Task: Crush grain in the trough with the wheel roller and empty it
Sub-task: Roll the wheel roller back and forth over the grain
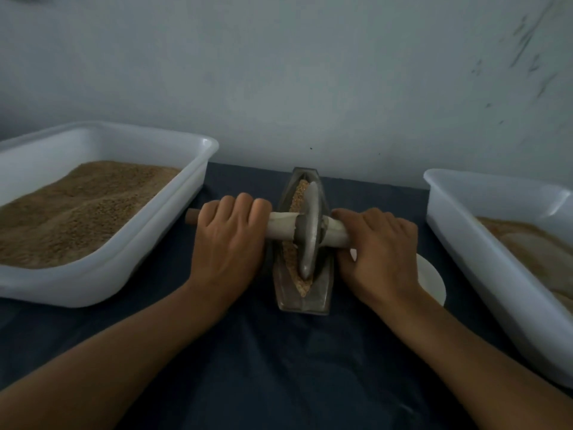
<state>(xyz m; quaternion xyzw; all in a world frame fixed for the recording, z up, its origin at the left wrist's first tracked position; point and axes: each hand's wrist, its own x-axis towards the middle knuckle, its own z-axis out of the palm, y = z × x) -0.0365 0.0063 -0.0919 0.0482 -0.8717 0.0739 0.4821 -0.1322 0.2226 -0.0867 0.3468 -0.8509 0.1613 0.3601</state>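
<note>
1. Metal trough [302, 293] sits lengthwise at centre of dark cloth-covered table [279, 367], narrow end pointing away from the person, so the wheel can run fore and aft along the groove.
2. Wheel roller [310, 231] stands upright in the groove, disc edge down in the grain [298, 197]; axle crosses the trough w/ one handle out each side.
3. Left hand [229, 240] wraps the left handle, fingers curled over the top, wooden tip poking out past the knuckles. Right hand [376, 246] grips the right handle the same way. Both sit close to the disc, prob. to keep it vertical and press evenly.
4. Grain looks coarse along the groove, so crushing seems unfinished; emptying not yet done.
5. White tub w/ brown grain [93, 212] at left, likely supply. White tub w/ paler stuff [496, 259] at right, likely for crushed output.
6. Small white dish [431, 280] lies just behind the right hand, partly hidden; contents unseen.
</note>
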